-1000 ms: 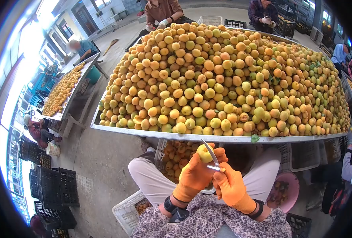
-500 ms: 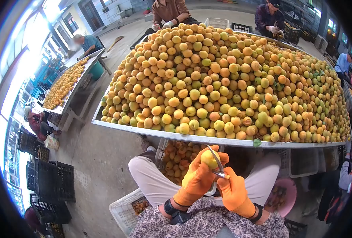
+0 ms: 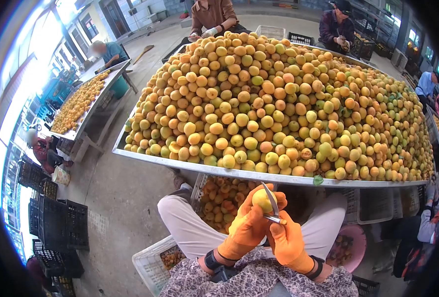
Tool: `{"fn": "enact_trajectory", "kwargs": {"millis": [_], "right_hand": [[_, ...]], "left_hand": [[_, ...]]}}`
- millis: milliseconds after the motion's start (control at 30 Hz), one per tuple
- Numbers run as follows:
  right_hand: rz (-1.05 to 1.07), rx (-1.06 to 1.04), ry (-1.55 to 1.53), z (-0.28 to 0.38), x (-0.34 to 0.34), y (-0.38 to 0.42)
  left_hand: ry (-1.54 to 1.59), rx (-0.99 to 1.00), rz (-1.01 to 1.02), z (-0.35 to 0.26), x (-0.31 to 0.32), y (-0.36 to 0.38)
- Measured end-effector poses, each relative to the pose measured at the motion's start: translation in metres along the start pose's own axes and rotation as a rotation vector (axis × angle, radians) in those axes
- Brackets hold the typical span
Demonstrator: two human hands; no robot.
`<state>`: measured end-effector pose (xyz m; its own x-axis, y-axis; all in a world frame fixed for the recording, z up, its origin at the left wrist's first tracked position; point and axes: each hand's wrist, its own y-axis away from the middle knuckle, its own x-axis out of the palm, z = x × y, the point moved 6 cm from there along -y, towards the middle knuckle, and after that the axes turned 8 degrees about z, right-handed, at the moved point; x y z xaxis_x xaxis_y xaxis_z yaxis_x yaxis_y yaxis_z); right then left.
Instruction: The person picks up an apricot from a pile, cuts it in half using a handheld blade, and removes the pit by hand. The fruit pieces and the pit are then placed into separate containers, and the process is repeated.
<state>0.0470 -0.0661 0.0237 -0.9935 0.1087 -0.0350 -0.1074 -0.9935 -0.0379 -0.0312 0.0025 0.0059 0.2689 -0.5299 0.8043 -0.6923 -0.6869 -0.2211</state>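
My left hand point(image 3: 246, 225), in an orange glove, is closed around a yellow-green fruit point(image 3: 263, 200) above my lap. My right hand point(image 3: 289, 242), gloved the same way, grips the short handle of a knife point(image 3: 274, 208). The curved blade lies against the right side of the fruit. Just beyond my hands rises a big heap of yellow and orange fruit point(image 3: 259, 109) on a metal-edged table point(image 3: 219, 172). Between my knees and below the table edge, a crate holds more orange fruit point(image 3: 222, 200).
A white crate point(image 3: 150, 265) stands at my left hip, a pink basin point(image 3: 360, 245) at my right. Black crates point(image 3: 61, 222) are stacked at far left. Another fruit table point(image 3: 88, 111) stands behind them. Several people work around, two across the heap.
The whole view has shifted slightly. Both hands still hold the fruit and knife in front of me, with the blade at a slightly different angle.
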Motion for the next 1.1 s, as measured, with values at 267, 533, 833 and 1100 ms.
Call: {"fn": "enact_trajectory", "kwargs": {"millis": [267,533,833,1100], "right_hand": [[0.001,0.034,-0.287,0.007,0.001,0.006],[0.033,0.084,-0.019,0.005,-0.001,0.001],[0.048,0.019,0.213,0.008,-0.005,0.002],[0.084,-0.117,0.222,0.014,-0.010,-0.005]], "left_hand": [[0.135,-0.081,-0.026,0.006,0.007,0.001],[0.144,-0.042,-0.025,0.009,-0.002,0.001],[-0.081,-0.033,0.051,-0.016,0.007,-0.001],[-0.440,-0.151,0.108,-0.044,0.012,-0.004]]}}
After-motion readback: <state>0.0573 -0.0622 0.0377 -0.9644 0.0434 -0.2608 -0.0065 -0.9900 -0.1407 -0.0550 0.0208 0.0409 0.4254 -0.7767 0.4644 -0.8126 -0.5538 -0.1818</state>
